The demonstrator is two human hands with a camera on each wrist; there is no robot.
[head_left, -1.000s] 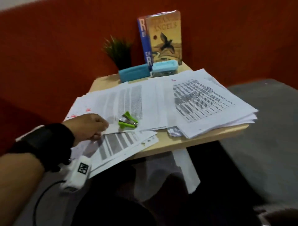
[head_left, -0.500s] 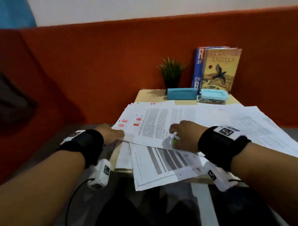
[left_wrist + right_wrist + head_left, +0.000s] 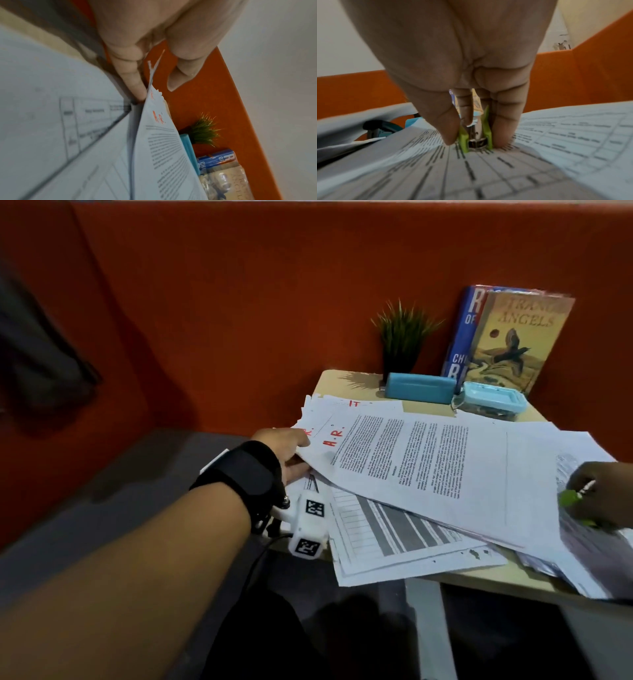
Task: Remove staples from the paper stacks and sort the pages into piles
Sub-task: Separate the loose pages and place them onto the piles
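- While the left hand (image 3: 286, 455) pinches the near-left corner of a stapled stack (image 3: 428, 463) marked with red letters, thumb on top and fingers beneath, that corner lifts off the sheets below.
- Over at the right edge of the desk (image 3: 346, 381), the right hand (image 3: 603, 494) has its grip clamped on a green staple remover (image 3: 475, 139), thumb on one wing and fingers on the other, with its metal teeth pointing down at a printed table page (image 3: 556, 142).
- Paper like this is light and floppy, so I judge it will sag and slide unless held near the stapled corner.
- Torn edges show at the pinched corner in the left wrist view, so the paper rips easily there.
- Loose sheets (image 3: 394, 539) overhang the front of the desk and could slip off if nudged.
- Best hold, as I judge it: flat pressure just beside the staple.
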